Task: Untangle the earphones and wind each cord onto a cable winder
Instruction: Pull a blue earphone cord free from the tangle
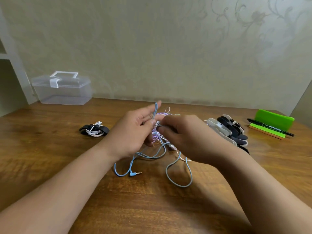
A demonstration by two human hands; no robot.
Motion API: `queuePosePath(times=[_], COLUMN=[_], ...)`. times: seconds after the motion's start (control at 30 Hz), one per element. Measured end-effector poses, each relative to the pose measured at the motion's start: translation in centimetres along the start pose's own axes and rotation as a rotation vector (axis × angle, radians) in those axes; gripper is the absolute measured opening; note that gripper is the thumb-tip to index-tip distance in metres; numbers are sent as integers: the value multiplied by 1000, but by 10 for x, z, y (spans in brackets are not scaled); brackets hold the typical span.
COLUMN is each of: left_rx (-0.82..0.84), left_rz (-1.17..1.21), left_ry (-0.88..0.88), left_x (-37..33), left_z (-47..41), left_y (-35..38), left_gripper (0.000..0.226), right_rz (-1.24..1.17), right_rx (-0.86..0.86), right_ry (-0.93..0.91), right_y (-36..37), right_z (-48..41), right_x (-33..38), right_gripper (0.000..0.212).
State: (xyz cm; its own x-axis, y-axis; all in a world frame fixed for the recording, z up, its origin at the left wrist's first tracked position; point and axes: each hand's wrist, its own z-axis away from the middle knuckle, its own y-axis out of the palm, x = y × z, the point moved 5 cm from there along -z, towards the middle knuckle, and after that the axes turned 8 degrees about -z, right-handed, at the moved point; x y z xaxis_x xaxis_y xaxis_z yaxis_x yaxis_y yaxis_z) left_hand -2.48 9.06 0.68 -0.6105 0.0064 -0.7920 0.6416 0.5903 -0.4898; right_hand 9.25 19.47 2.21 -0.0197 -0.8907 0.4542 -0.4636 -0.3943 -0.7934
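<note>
No text can be read anywhere; the black pen (271, 127) at the far right carries pale print, too small to make out.

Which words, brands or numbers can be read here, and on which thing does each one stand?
Black pen: pale print along its barrel, too blurred to read.
Clear box, green stand, cable winders, earphone cords: no text visible.
</note>
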Motion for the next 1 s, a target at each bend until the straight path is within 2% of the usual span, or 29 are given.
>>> queuePosePath(times=[0.1,0.2,0.33,0.43,0.5,0.57,0.63,0.7,0.73,0.8,0.87,0.9,1.0], left_rx=[116,289,517,642,640,512,333,152,79,-21,-27,1,106], left_rz=[-74,-28,129,371,541,615,625,609,553,252,-62,-147,-245], left_ry=[22,25,4,-15,-17,-5,-19,-44,-46,-6,37,50,102], left_x=[1,-9,-18,-24,-26,-23,-17,-9,-5,5,11,12,7], left_z=[2,7,19,25,25,18,9,-1,-4,-7,-5,-4,0], left_y=[5,12,21,17,14,10,5,-3,-7,-13,-11,-9,-2], left_gripper=[52,40,22,33,43,45,47,48,47,49,51,52,48], right_rz=[-103,-262,-519,-781,-945,-1011,-874,-607,-498,-309,-182,-159,-187], right_rx=[-150,-207,-110,-40,-15,31,73,90,105,131,121,99,-46], right_ry=[-13,-4,-5,65,111,151,185,180,163,127,116,111,114], right_y=[-23,-37,-40,-36,-28,-15,-3,4,6,7,2,-3,-24], right_z=[1,3,1,0,-1,-1,0,0,0,0,0,0,0], right_x=[-1,-1,-9,-23,-29,-28,-26,-19,-14,-6,1,2,-1], right_gripper=[18,13,12,14,19,30,26,28,30,31,31,31,25])
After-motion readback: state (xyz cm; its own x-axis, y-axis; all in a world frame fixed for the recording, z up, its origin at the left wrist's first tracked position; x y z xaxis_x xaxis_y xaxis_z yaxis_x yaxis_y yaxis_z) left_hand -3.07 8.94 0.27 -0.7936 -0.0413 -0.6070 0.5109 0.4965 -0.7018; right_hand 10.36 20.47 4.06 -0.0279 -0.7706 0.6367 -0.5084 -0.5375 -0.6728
